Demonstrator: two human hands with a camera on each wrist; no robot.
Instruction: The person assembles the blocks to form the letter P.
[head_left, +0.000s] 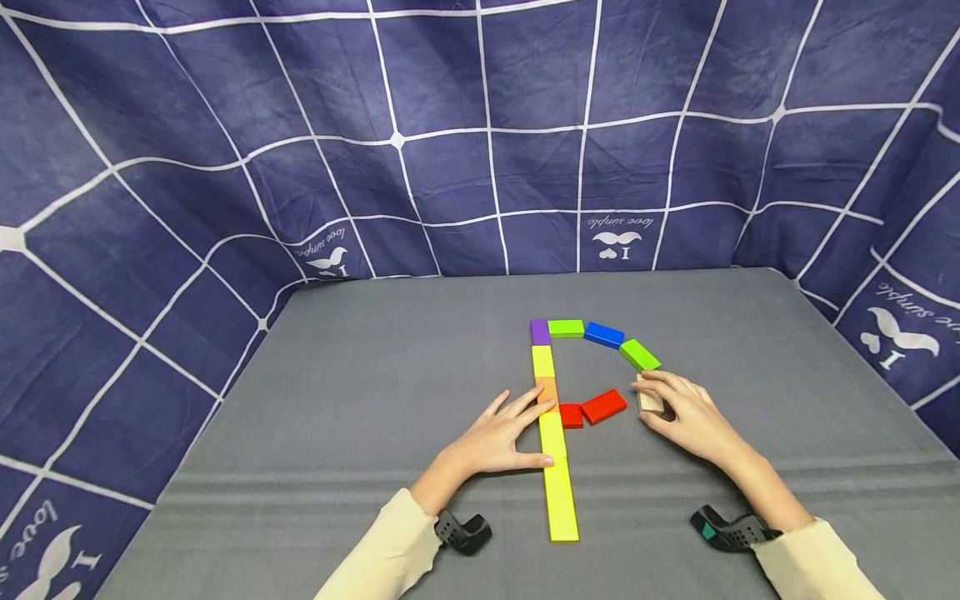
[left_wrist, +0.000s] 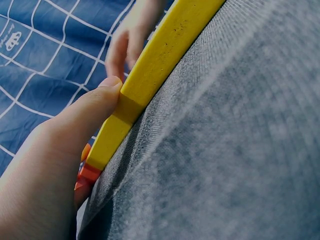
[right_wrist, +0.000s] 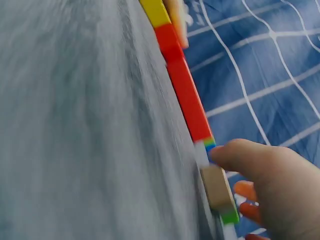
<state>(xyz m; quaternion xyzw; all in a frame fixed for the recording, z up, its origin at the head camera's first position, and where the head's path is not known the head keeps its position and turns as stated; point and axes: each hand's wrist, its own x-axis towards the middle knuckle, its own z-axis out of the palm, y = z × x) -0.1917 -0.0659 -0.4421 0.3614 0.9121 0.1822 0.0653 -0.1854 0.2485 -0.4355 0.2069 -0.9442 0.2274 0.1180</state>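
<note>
My right hand (head_left: 690, 417) pinches a plain wood-coloured block (head_left: 647, 403) between thumb and fingers, just below a slanted green block (head_left: 641, 355). In the right wrist view the thumb lies at one end of this wooden block (right_wrist: 217, 187). My left hand (head_left: 491, 440) rests with spread fingers along a straight column of blocks. Its fingertips touch the orange block (head_left: 547, 387), while the thumb lies against the side of a yellow block (head_left: 552, 435) lower down. Two red blocks (head_left: 604, 407) run from the column toward the wooden one, with a gap between.
A purple block (head_left: 540, 332) tops the column. From it a green block (head_left: 566, 328) and a blue block (head_left: 604, 335) curve rightward. Grey cloth (head_left: 337, 375) covers the table, and a blue grid-patterned curtain (head_left: 450, 183) hangs behind and at both sides.
</note>
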